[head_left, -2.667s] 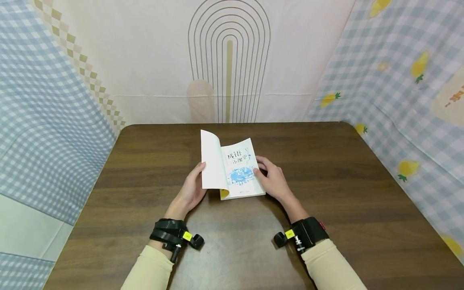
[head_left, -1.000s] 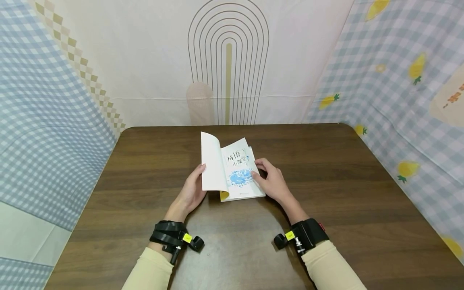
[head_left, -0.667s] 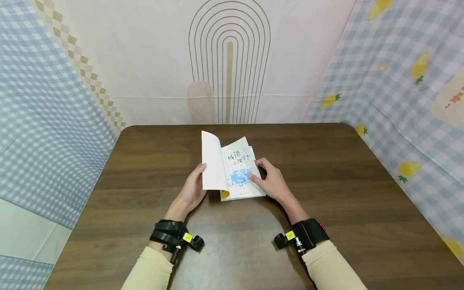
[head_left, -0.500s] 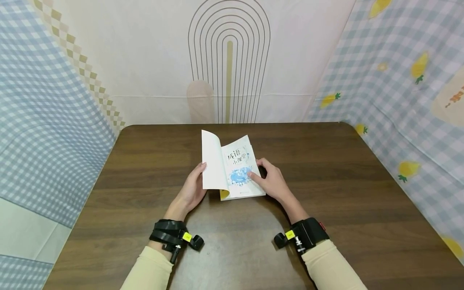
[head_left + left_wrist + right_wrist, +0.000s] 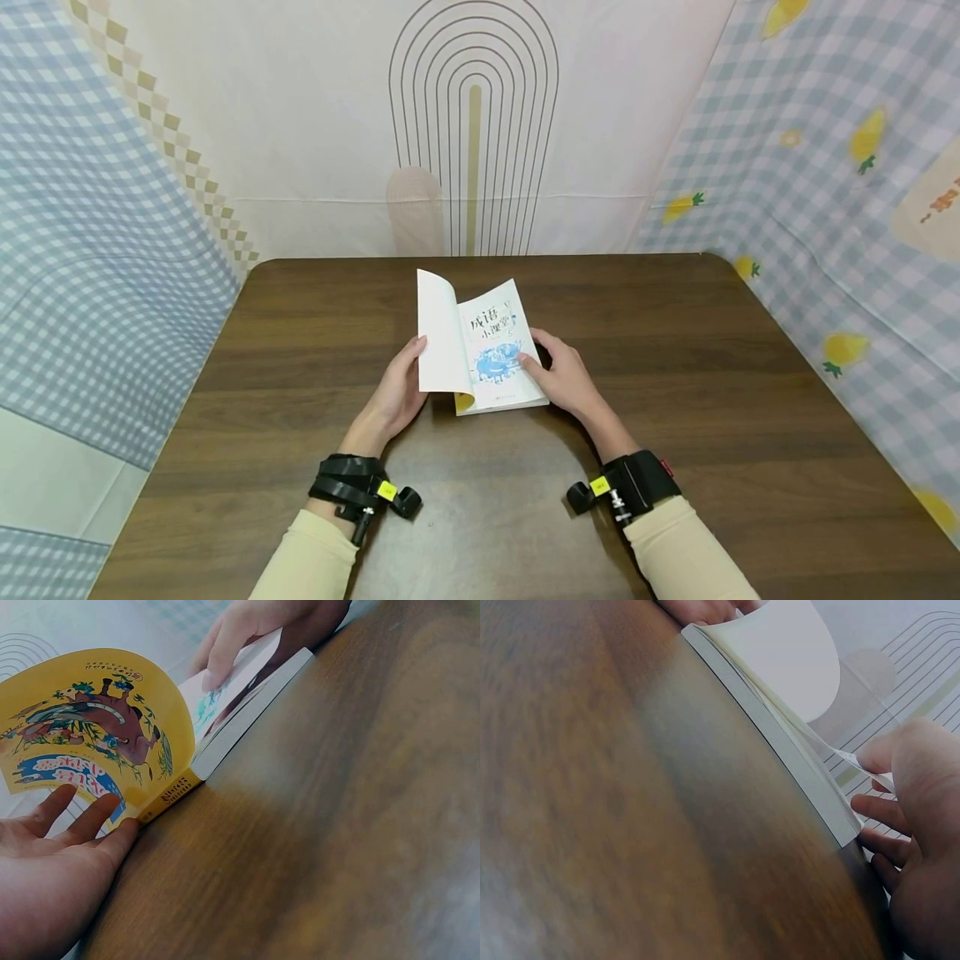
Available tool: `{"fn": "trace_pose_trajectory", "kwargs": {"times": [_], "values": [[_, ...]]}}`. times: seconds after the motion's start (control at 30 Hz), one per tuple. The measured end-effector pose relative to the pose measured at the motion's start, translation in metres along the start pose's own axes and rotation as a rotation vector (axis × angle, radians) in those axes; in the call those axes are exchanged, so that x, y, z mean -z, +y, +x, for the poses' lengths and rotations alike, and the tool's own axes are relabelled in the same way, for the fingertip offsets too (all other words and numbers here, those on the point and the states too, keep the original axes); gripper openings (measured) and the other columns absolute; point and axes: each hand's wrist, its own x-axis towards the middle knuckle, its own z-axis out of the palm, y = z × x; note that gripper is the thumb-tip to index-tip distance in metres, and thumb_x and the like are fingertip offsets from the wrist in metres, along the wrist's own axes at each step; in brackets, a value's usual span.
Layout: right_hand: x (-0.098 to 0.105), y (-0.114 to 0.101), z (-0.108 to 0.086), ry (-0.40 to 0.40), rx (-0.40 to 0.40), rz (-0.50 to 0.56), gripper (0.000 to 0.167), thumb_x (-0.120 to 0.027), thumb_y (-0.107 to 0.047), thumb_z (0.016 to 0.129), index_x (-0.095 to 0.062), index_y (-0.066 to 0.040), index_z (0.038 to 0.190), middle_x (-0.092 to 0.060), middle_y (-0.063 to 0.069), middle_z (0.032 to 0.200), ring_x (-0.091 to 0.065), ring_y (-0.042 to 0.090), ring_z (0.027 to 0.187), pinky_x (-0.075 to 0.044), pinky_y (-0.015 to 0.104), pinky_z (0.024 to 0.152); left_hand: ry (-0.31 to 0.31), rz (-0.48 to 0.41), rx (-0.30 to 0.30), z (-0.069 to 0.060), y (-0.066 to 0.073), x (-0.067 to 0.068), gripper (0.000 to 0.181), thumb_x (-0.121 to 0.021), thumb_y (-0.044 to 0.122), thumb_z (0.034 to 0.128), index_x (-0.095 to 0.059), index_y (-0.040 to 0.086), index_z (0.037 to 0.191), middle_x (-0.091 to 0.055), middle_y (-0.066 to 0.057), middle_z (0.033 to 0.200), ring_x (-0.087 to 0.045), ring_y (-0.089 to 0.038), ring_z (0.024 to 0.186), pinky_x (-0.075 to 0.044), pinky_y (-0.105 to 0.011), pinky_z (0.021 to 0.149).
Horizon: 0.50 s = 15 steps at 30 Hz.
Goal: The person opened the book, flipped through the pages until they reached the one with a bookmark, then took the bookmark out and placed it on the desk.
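Open paperback [image 5: 483,350], centre of the head view. The left hand [image 5: 396,396], left of centre, holds the yellow front cover [image 5: 97,720] back, thumb at its edge, fingers against the outer face. The right hand [image 5: 564,371], right of centre, pinches the title page [image 5: 486,385] between thumb and fingers. Best practice, in judgement: steady the cover and separate one leaf only. Unlike one second ago, no lower leaf projects beyond the title page's upper right. Beneath: wooden table [image 5: 675,375]; top centre: arch-patterned backdrop [image 5: 322,125].
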Motion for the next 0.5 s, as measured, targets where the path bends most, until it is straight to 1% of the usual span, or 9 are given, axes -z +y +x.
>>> {"fn": "trace_pose_trajectory", "kwargs": {"times": [0.1,0.5], "values": [[-0.0002,0.0000,-0.0001,-0.005,0.003,-0.004,0.056,-0.064,-0.031,0.105,-0.052,-0.008,0.155,-0.056,0.017,0.153,-0.051,0.036,0.141,-0.038,0.057,0.115,-0.002,0.000,0.000,-0.0001,-0.0001,0.0003,0.058,-0.041,0.042,0.1137,-0.031,0.012,0.162,-0.060,-0.001,0.128,-0.057,-0.013,0.119,-0.045,-0.026,0.102],[-0.0003,0.0004,0.0007,-0.007,0.001,-0.001,0.057,-0.065,-0.036,0.104,-0.054,-0.010,0.154,-0.057,0.016,0.152,-0.051,0.035,0.140,-0.036,0.056,0.116,-0.013,0.007,0.000,0.0001,-0.0001,0.0006,0.058,-0.040,0.042,0.1140,-0.030,0.011,0.162,-0.060,0.000,0.127,-0.057,-0.013,0.119,-0.045,-0.026,0.103]]}}
